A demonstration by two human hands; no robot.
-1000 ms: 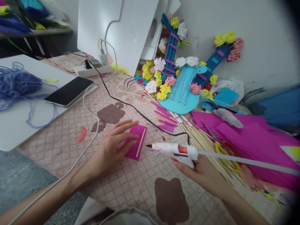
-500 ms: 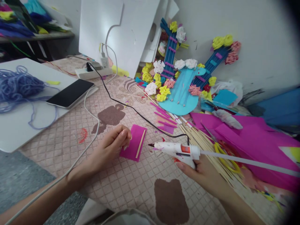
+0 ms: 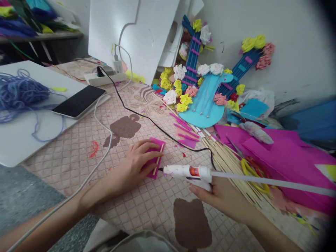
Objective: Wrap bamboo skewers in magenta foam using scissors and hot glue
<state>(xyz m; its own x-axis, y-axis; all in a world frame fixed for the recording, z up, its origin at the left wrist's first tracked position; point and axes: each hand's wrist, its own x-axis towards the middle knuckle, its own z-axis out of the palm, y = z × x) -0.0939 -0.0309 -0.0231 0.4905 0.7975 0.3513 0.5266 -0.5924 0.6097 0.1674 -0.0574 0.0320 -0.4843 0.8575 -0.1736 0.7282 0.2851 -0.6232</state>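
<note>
My left hand [image 3: 139, 161] lies flat, fingers stretched, on a small magenta paper piece [image 3: 158, 151] on the patterned mat. A thin wooden stick [image 3: 158, 159] rests along the paper's right edge, beside my fingertips. My right hand [image 3: 220, 194] grips a white hot glue gun [image 3: 187, 171] by its handle. The gun's dark nozzle points left and almost touches the lower end of the stick. A long glue rod [image 3: 267, 181] sticks out of the gun's back to the right.
The gun's black cord [image 3: 147, 119] runs to a power strip [image 3: 103, 77]. A phone [image 3: 78, 100] and blue yarn [image 3: 19, 91] lie on a white board at left. Bamboo sticks [image 3: 228, 159], yellow scissors [image 3: 252, 171], magenta paper sheets [image 3: 288, 154] and paper guitars with flowers [image 3: 207, 98] crowd the right.
My left hand went from a loose pinch at the paper's left edge to lying flat on it. My right hand brought the glue gun left and down, nozzle close to the stick.
</note>
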